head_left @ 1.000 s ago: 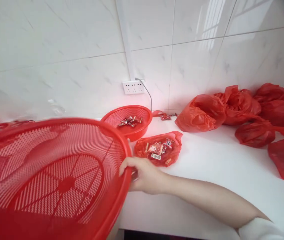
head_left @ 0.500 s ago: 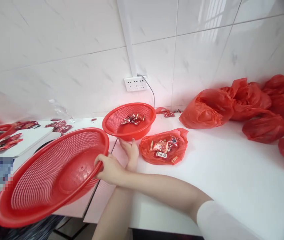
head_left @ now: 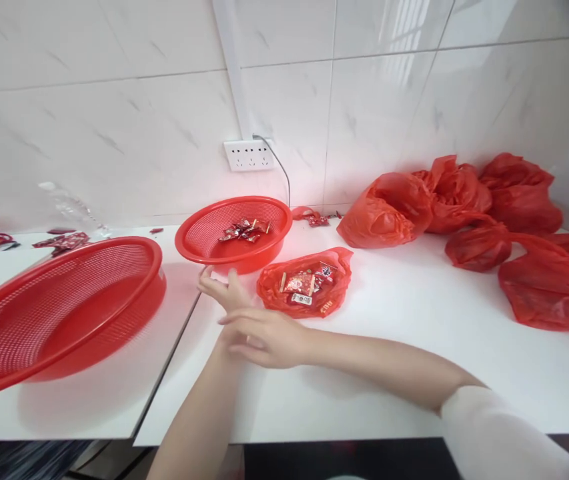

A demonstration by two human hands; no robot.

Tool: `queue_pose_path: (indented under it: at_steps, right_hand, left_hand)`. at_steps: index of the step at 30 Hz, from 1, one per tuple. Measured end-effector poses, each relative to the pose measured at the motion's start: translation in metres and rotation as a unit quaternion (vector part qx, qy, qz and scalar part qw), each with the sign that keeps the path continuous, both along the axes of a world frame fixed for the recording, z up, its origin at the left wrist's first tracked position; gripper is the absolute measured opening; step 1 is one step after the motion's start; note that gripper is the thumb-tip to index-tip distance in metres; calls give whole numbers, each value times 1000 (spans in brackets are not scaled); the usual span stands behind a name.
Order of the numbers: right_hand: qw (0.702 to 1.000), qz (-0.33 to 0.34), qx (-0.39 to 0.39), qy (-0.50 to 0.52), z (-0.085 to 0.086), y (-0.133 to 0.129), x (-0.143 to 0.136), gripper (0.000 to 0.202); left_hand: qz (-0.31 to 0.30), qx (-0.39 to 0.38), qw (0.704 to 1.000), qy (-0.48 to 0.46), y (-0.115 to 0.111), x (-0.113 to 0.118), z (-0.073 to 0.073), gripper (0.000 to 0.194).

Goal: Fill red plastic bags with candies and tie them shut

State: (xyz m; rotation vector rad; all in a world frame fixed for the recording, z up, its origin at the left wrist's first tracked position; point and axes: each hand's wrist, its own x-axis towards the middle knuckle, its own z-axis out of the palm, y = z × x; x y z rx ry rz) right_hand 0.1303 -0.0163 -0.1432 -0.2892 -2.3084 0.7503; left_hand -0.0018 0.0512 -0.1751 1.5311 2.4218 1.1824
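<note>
My left hand (head_left: pixel 227 291) is open beside the near rim of a small red basket (head_left: pixel 277 248), which holds several red packets (head_left: pixel 245 231). Crossing over my left wrist is my right hand (head_left: pixel 269 338), open, with its fingers apart and nothing in them. Just right of my left hand lies an opened red plastic bag (head_left: pixel 338 293) with wrapped packets (head_left: pixel 298 283) inside. A large red basket (head_left: pixel 139 303) sits tilted at the left, away from both hands.
Several red plastic bags (head_left: pixel 384 210) stand along the wall at the right. Red packets (head_left: pixel 67 242) and a clear plastic piece (head_left: pixel 71 207) lie at the back left. A seam divides the white tables (head_left: pixel 414 373). A socket strip (head_left: pixel 249 155) is on the wall.
My right hand has let go of the large basket and moved right, over my left wrist. The large basket has moved left. The view has shifted, and my left hand remains near the small basket.
</note>
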Motion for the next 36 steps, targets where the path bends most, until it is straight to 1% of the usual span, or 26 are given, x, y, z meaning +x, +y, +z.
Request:
queue_pose_path:
  at_steps: [2,3,5,7,9,11,13,15,17,19,22,25,27,29,31,33,34,36]
  right_hand:
    - [995,-30,81,-42,-9,4,46,19]
    - [991,-60,103,-62,-15,6,67,18]
    - [980,-113,118,-115,-29,11,101,20]
    - [967,-166,116,-155,-43,14,125,27]
    - [960,-198,112,-161,-55,17,138,28]
    - [960,-214,106,-144,-64,21,142,27]
    - [965,-219,87,-117,-71,25,142,30]
    - [971,-220,53,-79,-75,30,141,28]
    - [971,-237,13,-30,-76,33,140,24]
    - [963,-267,-23,22,-75,33,139,24]
    - [949,-296,-85,74,-72,33,137,22]
    - [929,-298,-188,112,-74,34,134,18]
    - [906,-306,-249,154,-76,37,132,19]
    - [884,-320,-278,198,-76,44,129,22]
    - [877,-333,-272,215,-72,52,126,24]
    - [884,-353,-238,195,-60,62,123,27]
    - [887,-369,-213,178,-51,67,123,29]
    - [889,-402,-160,153,-27,76,127,32]
  left_hand:
    - [26,68,996,-42,0,-1,9,40]
    - [42,111,990,-71,1,-1,12,34]
    - [47,174,977,-117,2,0,16,24]
    - [40,190,973,-128,1,3,17,16]
    - [4,167,980,-103,-3,7,20,11]
    - [-60,98,992,-46,-10,11,24,10]
    - [-110,-7,993,28,-17,13,30,16]
    - [-133,-94,981,104,-22,15,33,24]
    - [-153,-144,965,160,-23,16,33,29]
    - [-178,-198,945,190,-22,17,28,31]
    - [-200,-269,920,203,-21,18,20,36]
    - [-199,-284,919,189,-23,21,19,54]
    - [-197,-286,921,177,-26,24,21,66]
    - [-206,-287,919,175,-29,27,22,69]
    - [-223,-291,914,175,-29,28,23,62]
    - [-239,-299,909,165,-28,26,24,51]
    - [-253,-297,907,156,-27,24,24,45]
    - [-284,-286,906,133,-23,18,23,33]
